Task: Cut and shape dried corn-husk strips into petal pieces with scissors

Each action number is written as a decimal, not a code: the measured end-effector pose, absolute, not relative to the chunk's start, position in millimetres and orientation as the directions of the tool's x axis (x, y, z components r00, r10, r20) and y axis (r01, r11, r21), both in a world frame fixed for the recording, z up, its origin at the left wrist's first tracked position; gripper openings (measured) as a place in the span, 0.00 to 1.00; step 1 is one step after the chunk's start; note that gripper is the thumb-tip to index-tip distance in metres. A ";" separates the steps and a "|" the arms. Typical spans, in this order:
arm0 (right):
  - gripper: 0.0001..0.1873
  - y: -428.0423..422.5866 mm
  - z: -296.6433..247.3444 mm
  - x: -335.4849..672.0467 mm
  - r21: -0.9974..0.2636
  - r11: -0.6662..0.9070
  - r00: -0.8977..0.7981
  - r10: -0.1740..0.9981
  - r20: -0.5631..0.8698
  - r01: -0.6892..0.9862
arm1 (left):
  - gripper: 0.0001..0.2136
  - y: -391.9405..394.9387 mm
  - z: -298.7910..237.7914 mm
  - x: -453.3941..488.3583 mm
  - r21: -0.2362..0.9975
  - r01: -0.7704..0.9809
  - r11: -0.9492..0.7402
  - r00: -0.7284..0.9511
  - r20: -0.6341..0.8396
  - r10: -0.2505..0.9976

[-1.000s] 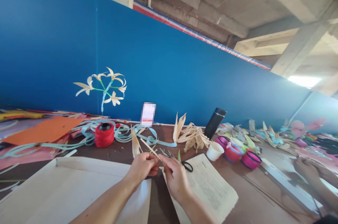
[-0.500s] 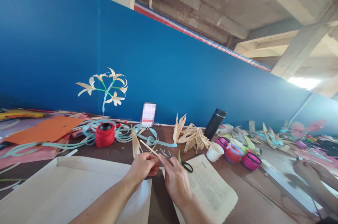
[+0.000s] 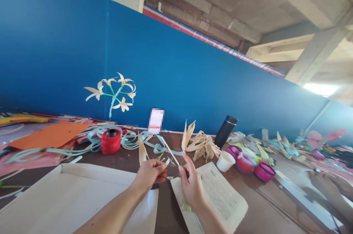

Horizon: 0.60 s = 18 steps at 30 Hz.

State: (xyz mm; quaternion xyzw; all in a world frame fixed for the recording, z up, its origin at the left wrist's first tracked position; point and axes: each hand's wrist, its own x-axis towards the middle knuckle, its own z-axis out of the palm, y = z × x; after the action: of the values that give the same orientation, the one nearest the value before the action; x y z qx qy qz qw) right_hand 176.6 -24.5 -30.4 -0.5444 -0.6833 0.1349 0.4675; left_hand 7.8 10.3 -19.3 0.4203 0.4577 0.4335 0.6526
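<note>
My right hand [image 3: 192, 184] grips a thin pale stick [image 3: 171, 151], which slants up and left from the fingers. My left hand [image 3: 151, 172] is closed in a pinch, and a small pale tip of corn husk [image 3: 167, 162] shows at its fingertips; the rest is hidden by the fingers. Just behind the left hand stands a pointed dry husk piece [image 3: 142, 150]. Under the right hand lies a printed sheet [image 3: 220, 193], with a blurred pale-green piece [image 3: 186, 204] showing below the palm.
White paper [image 3: 82, 197] covers the left front. Behind are a red ribbon roll [image 3: 110, 141], light-blue strips [image 3: 68, 151], a husk flower spray [image 3: 113, 98], a phone-like card [image 3: 156, 120], dry husks [image 3: 204, 145], a black bottle [image 3: 226, 131] and a white cup [image 3: 225, 162]. Another person's hand [image 3: 325, 184] is at far right.
My right hand has shifted slightly right, away from the left, and the stick now stands steeper in it. The black scissor handle seen beside the right hand is now covered.
</note>
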 end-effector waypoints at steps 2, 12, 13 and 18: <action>0.23 -26.2 -29.6 169.7 -0.789 0.341 0.056 0.903 0.426 0.511 | 0.17 12.4 -23.0 6.5 0.950 -0.184 0.252 0.194 -0.216 0.957; 0.18 -24.6 -25.6 159.8 -0.911 0.269 -0.061 0.963 0.264 0.313 | 0.15 10.8 -25.1 6.1 0.966 -0.165 0.198 0.248 -0.154 0.957; 0.18 -23.6 -27.1 160.7 -0.917 0.245 -0.068 0.969 0.236 0.314 | 0.15 10.2 -24.5 6.3 0.967 -0.162 0.197 0.249 -0.153 0.956; 0.18 -20.5 -34.2 164.6 -0.928 0.203 -0.103 0.978 0.179 0.314 | 0.12 9.5 -24.5 7.9 0.980 -0.091 0.178 0.235 -0.152 0.960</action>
State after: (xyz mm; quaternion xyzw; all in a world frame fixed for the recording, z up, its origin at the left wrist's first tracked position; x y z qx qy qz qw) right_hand 164.6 -20.5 -34.2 -0.5056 -0.6389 0.3783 0.4394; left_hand 7.9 9.5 -24.5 0.4818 0.4510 0.4230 0.6209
